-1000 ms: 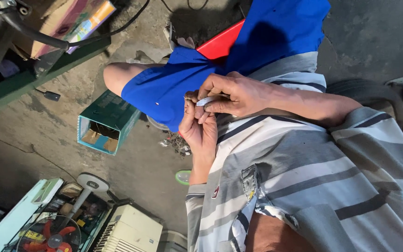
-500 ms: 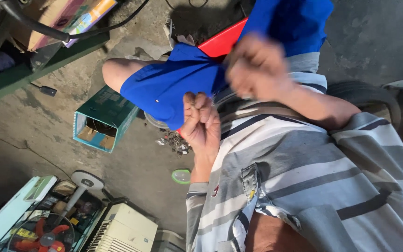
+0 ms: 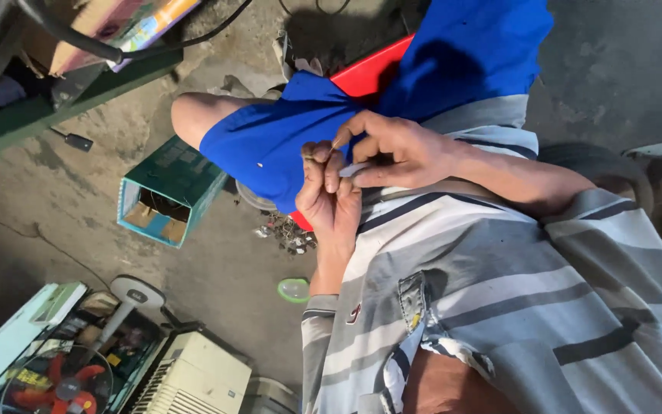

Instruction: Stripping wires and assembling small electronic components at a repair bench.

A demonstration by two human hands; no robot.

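The concrete floor (image 3: 216, 307) fills the left side of the view, stained and cracked. Over it sits the person, whose grey striped shirt (image 3: 499, 307) takes up the lower right, with blue shorts (image 3: 285, 138) above it and a red seat (image 3: 365, 73) showing under the shorts. A dark green bench (image 3: 32, 115) runs along the upper left corner with a colourful carton (image 3: 124, 27) lying on it and a black cable (image 3: 109, 52) crossing in front. At the bottom left stand a red-bladed fan (image 3: 55, 383), a white fan base (image 3: 136, 293) and a cream ribbed housing (image 3: 201, 376). A teal cardboard box (image 3: 170, 192) lies open on its side on the floor beside the knee. Near it are a small heap of dark metal scraps (image 3: 289, 234) and a round pale green lid (image 3: 294, 289).

The left hand (image 3: 331, 195) is curled shut, fingers folded toward the palm, pinching something tiny at its fingertips; what that is cannot be told. The right hand (image 3: 400, 149) meets it from above, thumb and forefinger closed on a small whitish piece (image 3: 354, 169) held just against the left fingers, in front of the shorts and above the lap.
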